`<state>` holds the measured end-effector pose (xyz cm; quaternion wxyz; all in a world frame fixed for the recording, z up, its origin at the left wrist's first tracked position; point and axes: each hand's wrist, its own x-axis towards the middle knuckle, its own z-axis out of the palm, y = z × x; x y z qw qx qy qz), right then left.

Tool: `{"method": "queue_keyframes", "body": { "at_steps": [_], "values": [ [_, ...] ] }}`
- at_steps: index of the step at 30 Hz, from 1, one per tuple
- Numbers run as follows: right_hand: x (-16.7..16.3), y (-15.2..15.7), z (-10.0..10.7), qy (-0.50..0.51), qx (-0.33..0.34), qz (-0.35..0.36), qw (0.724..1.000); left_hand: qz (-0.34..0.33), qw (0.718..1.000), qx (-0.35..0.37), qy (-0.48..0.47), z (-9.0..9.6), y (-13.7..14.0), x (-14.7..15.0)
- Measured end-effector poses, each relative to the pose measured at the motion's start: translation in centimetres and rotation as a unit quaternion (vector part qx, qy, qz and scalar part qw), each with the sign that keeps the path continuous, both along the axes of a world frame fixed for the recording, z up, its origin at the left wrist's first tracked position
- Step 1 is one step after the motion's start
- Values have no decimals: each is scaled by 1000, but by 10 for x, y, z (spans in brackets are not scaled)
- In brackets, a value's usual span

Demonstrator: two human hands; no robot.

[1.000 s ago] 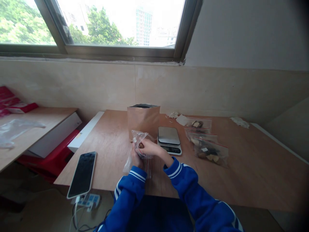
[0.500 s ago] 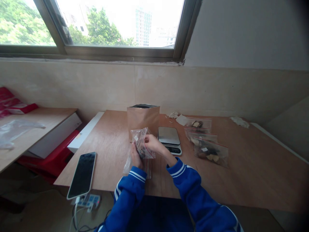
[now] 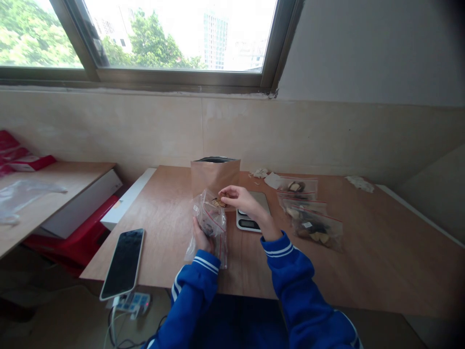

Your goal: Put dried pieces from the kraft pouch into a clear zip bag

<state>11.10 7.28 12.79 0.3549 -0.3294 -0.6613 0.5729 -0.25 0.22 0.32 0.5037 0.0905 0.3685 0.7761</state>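
Observation:
My left hand (image 3: 202,236) grips a clear zip bag (image 3: 214,219) with a red seal line, tilted, with dark contents inside. Above the bag's mouth, my right hand (image 3: 238,199) pinches a brown dried piece (image 3: 220,200), too small to name exactly. Behind them a brown kraft pouch (image 3: 214,175) stands upright with its top open. My right hand partly covers a kitchen scale (image 3: 248,224) with a steel plate and dark display. More clear zip bags (image 3: 222,257) lie flat under my left hand.
Several filled zip bags (image 3: 319,231) lie right of the scale, with white tissue scraps (image 3: 273,180) behind them. A phone (image 3: 123,261) on a cable overhangs the table's left front edge. A second table (image 3: 72,169) with plastic film stands at the left.
My right hand has come up and out of the zip bag, now holding a brown piece. The bag has tilted and shifted slightly left in my left hand.

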Motion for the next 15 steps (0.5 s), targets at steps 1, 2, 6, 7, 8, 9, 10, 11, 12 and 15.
{"method": "queue_keyframes", "body": {
  "at_steps": [1,2,6,7,8,9,10,11,12,15],
  "values": [
    [2,4,8,7,5,-6,1000,4,1000,-12,-5,2,-1,0],
    [4,9,16,15,13,-11,1000,8,1000,-25,-11,5,-1,1],
    [3,34,44,60,46,-23,997,14,999,-44,-20,8,-2,1],
    [1,41,49,76,48,-28,996,14,999,-41,-23,8,-2,1],
    [-2,48,54,91,50,-35,994,14,999,-37,-26,7,-2,1],
    [-6,55,59,105,53,-43,992,14,999,-34,-28,6,-1,1],
    [-10,62,62,118,58,-53,990,13,999,-33,-29,5,-1,1],
    [-15,68,64,128,67,-63,988,11,999,-34,-28,4,-1,1],
    [-20,73,65,135,78,-68,985,9,999,-37,-25,3,-1,1],
    [-37,83,64,139,110,-53,983,9,999,-45,-11,0,-1,0]
  ]
}}
